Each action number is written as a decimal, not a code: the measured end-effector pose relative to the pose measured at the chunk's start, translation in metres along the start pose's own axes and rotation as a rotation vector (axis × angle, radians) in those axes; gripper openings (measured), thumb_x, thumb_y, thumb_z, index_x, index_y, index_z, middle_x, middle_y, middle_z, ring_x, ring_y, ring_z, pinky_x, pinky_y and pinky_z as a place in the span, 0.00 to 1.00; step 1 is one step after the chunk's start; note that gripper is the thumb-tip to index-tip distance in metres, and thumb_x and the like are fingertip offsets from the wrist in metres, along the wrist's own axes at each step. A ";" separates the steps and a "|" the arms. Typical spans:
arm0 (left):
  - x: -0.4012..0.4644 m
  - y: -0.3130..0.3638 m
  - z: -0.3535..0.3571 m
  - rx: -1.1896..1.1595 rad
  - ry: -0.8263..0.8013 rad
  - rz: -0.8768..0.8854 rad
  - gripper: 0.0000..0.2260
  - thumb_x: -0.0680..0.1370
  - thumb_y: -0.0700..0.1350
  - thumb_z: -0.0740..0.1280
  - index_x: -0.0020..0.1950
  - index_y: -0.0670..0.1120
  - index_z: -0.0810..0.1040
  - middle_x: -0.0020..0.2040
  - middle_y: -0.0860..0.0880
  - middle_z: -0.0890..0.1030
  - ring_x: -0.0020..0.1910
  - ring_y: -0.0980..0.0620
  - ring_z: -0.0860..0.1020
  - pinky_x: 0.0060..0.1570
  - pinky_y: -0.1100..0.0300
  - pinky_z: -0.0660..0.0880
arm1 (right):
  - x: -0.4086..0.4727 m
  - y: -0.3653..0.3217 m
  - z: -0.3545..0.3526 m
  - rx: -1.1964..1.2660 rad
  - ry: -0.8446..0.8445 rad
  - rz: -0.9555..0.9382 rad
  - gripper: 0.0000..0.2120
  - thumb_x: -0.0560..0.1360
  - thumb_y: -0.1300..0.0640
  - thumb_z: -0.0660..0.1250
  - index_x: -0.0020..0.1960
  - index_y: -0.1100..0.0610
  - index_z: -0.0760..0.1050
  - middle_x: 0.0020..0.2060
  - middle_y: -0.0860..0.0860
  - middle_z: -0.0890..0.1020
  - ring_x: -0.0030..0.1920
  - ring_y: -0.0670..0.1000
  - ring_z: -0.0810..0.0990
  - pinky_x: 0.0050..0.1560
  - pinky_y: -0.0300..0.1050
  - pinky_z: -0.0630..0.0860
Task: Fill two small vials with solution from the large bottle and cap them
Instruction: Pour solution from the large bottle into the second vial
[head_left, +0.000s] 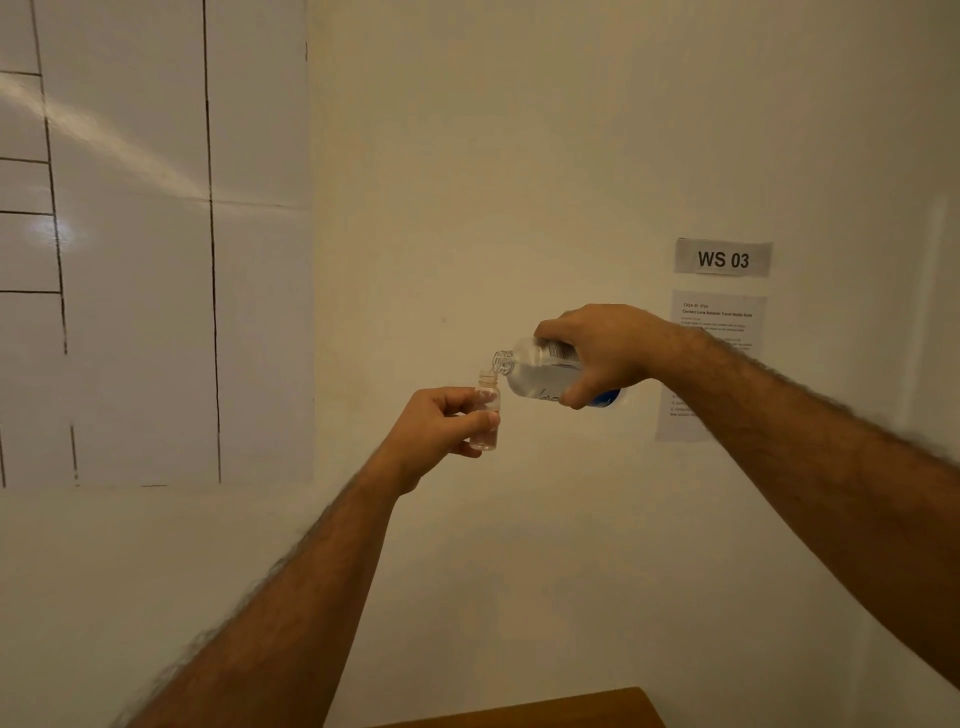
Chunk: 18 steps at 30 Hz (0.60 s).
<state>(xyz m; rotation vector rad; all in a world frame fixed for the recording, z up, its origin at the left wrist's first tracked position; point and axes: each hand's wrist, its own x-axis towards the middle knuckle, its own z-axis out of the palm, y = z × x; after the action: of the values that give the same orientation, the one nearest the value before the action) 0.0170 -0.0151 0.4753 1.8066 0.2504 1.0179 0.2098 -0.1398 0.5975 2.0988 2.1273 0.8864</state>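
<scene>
A large white sheet ruled with dark hand-drawn lines was seen taped to the wall at far left, a glare streak crossing its upper part.

The left hand was held up in front of the wall, near frame centre. A small clear vial was gripped upright in it, fingers curled round the body from the left and the thumb laid across the front. The vial's neck was left open, uncapped. How much liquid lay inside could not be told.

Just right of and above the vial, a clear bottle was held tipped nearly on its side, its open mouth pointed left and down, directly over the vial's neck and close to touching it. Clear liquid was visible pooled along the bottle's lower side. A printed label and a patch of blue were noted near its base.

The right hand was wrapped over the bottle from above, fingers curled across the top, thumb beneath.

Behind the right forearm, a grey tag reading "WS 03" was fixed to the wall, with a printed notice below it, text too small to read.

A corner of the wooden surface was caught at the bottom edge.
</scene>
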 end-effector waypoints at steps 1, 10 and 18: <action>0.000 0.000 0.000 -0.003 0.001 -0.002 0.10 0.74 0.41 0.72 0.54 0.52 0.83 0.49 0.46 0.84 0.45 0.50 0.83 0.40 0.57 0.80 | 0.000 0.000 0.000 -0.002 0.002 -0.001 0.33 0.63 0.39 0.73 0.64 0.48 0.68 0.46 0.45 0.75 0.45 0.49 0.75 0.35 0.40 0.67; -0.001 0.000 0.001 -0.017 0.005 -0.010 0.10 0.74 0.40 0.73 0.55 0.50 0.82 0.50 0.45 0.84 0.45 0.50 0.83 0.39 0.57 0.80 | -0.001 -0.001 -0.001 0.004 0.003 -0.001 0.33 0.63 0.39 0.74 0.64 0.48 0.69 0.45 0.45 0.74 0.45 0.49 0.74 0.33 0.38 0.63; -0.002 0.002 0.001 -0.016 0.007 -0.011 0.11 0.74 0.39 0.72 0.56 0.47 0.82 0.49 0.46 0.84 0.45 0.50 0.83 0.39 0.58 0.80 | -0.002 -0.003 -0.003 -0.005 0.007 -0.002 0.32 0.63 0.39 0.73 0.63 0.48 0.69 0.45 0.45 0.75 0.44 0.49 0.75 0.33 0.39 0.64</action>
<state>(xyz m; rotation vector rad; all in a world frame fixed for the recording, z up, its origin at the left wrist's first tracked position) 0.0161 -0.0176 0.4758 1.7862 0.2558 1.0158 0.2065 -0.1424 0.5981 2.0945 2.1281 0.8989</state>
